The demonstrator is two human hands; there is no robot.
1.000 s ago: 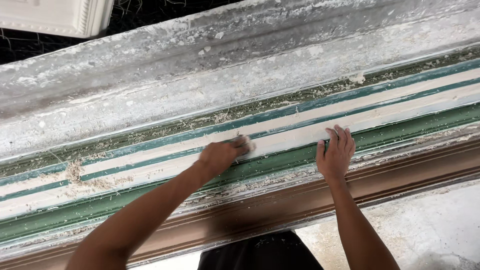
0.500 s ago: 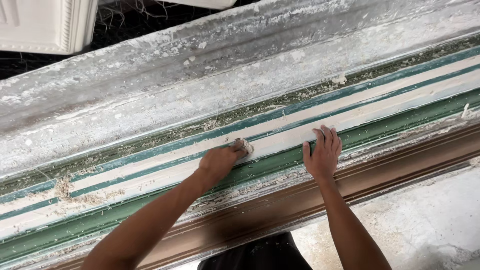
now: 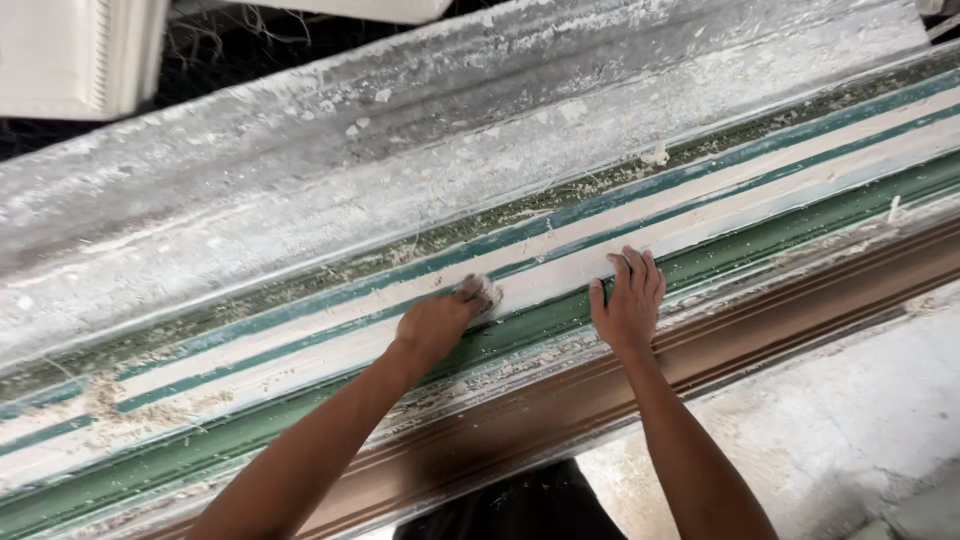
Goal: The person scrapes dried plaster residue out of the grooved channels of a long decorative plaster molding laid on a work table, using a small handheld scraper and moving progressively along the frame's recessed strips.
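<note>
A long moulding form runs diagonally across the view, with green, teal and cream-white stripes and a brown lower rail. My left hand presses a small whitish pad against the cream plaster strip. My right hand lies flat, fingers spread, on the same strip and the green band just to the right, about a hand's width from the left. Fibre strands and plaster crumbs lie along the stripes.
A broad plaster-crusted grey surface rises behind the form. A white cast moulding piece stands at the top left. A dusty pale floor shows at the bottom right, below the brown rail.
Both hands have slid a little left and down along the strip, staying the same distance apart; the view has shifted with them.
</note>
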